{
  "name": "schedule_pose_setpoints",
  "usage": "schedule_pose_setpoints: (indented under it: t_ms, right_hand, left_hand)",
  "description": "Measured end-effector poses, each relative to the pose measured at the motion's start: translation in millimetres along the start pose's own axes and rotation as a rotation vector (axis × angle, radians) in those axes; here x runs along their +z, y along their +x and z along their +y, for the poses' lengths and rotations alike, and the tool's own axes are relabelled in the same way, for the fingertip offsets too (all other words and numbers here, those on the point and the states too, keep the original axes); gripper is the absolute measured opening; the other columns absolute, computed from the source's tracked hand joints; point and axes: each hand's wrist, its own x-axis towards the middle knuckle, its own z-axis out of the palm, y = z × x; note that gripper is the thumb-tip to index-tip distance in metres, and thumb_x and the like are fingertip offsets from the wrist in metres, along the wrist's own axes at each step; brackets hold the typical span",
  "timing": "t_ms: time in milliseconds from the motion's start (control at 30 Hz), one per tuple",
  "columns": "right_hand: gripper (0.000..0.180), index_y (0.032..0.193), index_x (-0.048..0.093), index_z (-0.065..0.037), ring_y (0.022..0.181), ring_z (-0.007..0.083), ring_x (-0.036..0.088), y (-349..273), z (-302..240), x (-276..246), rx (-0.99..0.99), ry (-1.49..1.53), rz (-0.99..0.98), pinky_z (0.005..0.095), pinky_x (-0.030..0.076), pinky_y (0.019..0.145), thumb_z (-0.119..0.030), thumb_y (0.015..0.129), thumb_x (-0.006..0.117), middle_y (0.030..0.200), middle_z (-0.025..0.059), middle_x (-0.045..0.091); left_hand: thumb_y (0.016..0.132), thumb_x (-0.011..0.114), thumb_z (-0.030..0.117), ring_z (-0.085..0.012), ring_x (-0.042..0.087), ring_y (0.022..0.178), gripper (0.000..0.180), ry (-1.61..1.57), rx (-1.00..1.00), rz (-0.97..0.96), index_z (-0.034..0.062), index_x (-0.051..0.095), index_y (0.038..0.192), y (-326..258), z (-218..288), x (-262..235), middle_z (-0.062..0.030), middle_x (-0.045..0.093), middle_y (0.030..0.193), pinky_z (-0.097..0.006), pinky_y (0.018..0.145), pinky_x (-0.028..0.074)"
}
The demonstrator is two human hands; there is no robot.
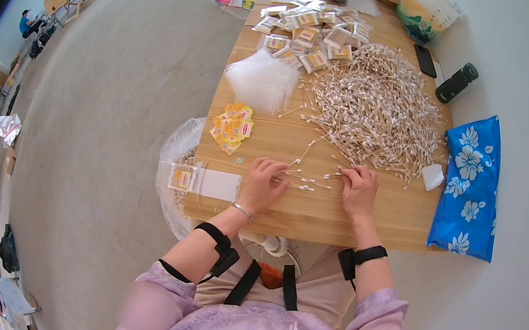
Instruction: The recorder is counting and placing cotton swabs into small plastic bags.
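Thin cotton swabs (305, 188), pale wooden sticks with fluffy white tips, lie loose on the wooden table (311, 223) between the hands, just nearer the person than a large heap (380, 107) of them. Most here run roughly left to right; one slants away toward the heap. The left hand (265, 182) curls over swab ends, its grip unclear; the right hand (360, 189) pinches a few.

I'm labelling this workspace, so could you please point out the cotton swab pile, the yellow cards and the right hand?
Cotton swab pile (378, 111): head view, its middle.
Yellow cards (232, 126): head view, cluster's middle.
Right hand (360, 191): head view, back of hand.
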Motion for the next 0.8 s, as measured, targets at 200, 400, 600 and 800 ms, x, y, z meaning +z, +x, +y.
schedule_pose_setpoints:
  t_ms: [200,400,600,800]
  right_hand:
    - [0.009,0.087,0.069,-0.015,0.097,0.0237,0.051,5,-12,10,0.047,-0.092,0.063,0.0395,0.041,0.084,-0.018,0.079,0.067,0.093,-0.0001,0.059]
    - [0.008,0.086,0.069,-0.016,0.098,0.0221,0.050,20,-27,27,0.068,-0.190,0.065,0.0391,0.038,0.087,-0.021,0.079,0.066,0.091,-0.0016,0.059]
    - [0.007,0.084,0.070,-0.018,0.098,0.0214,0.050,37,-48,48,0.033,-0.124,0.053,0.0386,0.038,0.086,-0.021,0.079,0.066,0.090,-0.0020,0.060]
    - [0.009,0.085,0.070,-0.019,0.097,0.0221,0.051,34,-72,58,-0.095,0.077,-0.155,0.0381,0.037,0.086,-0.018,0.078,0.066,0.091,-0.0013,0.060]
  left_hand:
    - [0.073,0.070,0.009,-0.0317,0.051,0.107,0.037,0.115,0.071,-0.197,0.0045,0.061,0.109,-5,5,-1,-0.0128,0.059,0.108,-0.041,0.093,0.043]
    - [0.076,0.069,0.012,-0.0293,0.053,0.105,0.030,0.151,0.112,-0.089,0.0060,0.063,0.105,-4,-2,6,-0.0094,0.061,0.107,-0.040,0.092,0.043]
    - [0.079,0.067,0.014,-0.0249,0.057,0.098,0.014,0.113,0.137,-0.126,0.0090,0.068,0.092,-7,-3,3,-0.0038,0.065,0.094,-0.038,0.089,0.043]
    - [0.078,0.068,0.013,-0.0251,0.058,0.094,0.014,0.089,0.195,-0.128,0.0085,0.068,0.090,-7,-3,-1,-0.0043,0.065,0.092,-0.037,0.089,0.044]
